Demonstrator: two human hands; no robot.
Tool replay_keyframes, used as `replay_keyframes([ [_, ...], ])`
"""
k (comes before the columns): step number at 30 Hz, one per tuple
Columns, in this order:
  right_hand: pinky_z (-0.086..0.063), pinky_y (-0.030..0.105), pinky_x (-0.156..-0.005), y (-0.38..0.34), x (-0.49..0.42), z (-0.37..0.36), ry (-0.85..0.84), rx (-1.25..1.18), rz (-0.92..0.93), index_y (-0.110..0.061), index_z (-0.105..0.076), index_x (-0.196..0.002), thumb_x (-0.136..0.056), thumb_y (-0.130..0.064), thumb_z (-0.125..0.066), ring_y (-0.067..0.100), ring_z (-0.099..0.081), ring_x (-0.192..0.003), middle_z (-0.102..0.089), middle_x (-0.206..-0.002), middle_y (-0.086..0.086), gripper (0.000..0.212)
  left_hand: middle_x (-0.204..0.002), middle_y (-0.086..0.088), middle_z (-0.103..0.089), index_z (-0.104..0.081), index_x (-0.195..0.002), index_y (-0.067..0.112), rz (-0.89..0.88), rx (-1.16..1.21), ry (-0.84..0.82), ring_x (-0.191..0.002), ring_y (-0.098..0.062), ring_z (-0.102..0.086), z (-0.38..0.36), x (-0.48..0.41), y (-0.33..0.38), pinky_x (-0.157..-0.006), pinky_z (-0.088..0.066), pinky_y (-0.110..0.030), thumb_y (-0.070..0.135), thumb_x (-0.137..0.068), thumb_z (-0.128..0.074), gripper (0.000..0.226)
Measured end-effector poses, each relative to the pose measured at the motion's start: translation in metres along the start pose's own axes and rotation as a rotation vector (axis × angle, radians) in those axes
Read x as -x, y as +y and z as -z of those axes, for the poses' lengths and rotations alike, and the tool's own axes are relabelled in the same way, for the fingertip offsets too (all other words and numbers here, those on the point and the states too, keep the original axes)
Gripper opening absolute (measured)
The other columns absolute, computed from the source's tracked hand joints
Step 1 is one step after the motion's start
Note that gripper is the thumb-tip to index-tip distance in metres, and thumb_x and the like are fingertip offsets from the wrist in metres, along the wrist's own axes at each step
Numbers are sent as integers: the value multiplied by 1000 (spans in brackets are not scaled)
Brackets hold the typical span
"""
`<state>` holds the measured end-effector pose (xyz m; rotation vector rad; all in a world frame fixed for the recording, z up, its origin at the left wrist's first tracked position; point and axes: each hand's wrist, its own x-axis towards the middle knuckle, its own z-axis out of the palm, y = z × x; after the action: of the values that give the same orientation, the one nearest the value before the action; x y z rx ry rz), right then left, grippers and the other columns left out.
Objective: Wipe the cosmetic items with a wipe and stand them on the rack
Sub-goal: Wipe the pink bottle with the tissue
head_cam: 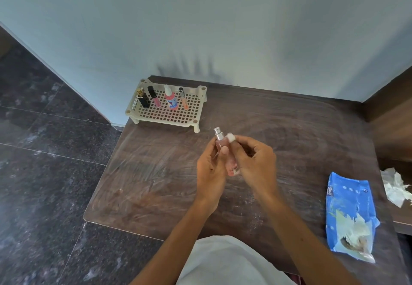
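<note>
Over the middle of the table my left hand [210, 165] grips a small pink spray bottle [219, 142] with a silver nozzle, held upright. My right hand [254, 162] pinches a small white piece, a cap or a bit of wipe [230, 138], right beside the bottle's neck. A cream perforated rack [169, 115] stands at the table's far left corner. On it stand a black bottle with a gold cap [142, 98], a pink lip gloss [154, 96], a pink and blue spray bottle [170, 98] and a thin orange tube [184, 99].
A torn blue wipes packet [350, 213] lies near the table's right edge. Crumpled used wipes [395, 186] sit on a lower surface to the right. The brown table [156, 173] meets a pale wall behind; dark tiled floor lies to the left.
</note>
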<state>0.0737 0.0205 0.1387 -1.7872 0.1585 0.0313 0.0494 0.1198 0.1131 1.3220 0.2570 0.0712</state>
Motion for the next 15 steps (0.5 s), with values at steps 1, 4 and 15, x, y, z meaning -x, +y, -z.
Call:
replay_keyframes([
  [1,-58,22,-75,6,6,3,-29,24,-12,-26,-77,-102,-95,-24,-67,1,-72,-81,-77,-86,-13,13,-115,-5,-73,-62,-129,10,7,-10,14,-109,-20,-70,2,-2,1,-89,-57,-30,17,-104,-50,28],
  [4,-55,17,-73,24,23,9,-116,109,-87,-29,-77,-100,-94,-20,-67,-3,-70,-79,-76,-85,-14,15,-120,0,-72,-62,-128,9,39,-49,33,-116,-13,-67,8,-6,-2,-93,-58,-37,21,-104,-50,30],
  [15,-53,12,-73,-6,-9,9,15,-7,-41,-25,-76,-103,-95,-20,-66,-3,-70,-84,-76,-90,-13,14,-123,-2,-70,-58,-134,17,50,-113,-142,-117,-18,-66,1,-9,-3,-99,-53,-35,19,-103,-53,31],
])
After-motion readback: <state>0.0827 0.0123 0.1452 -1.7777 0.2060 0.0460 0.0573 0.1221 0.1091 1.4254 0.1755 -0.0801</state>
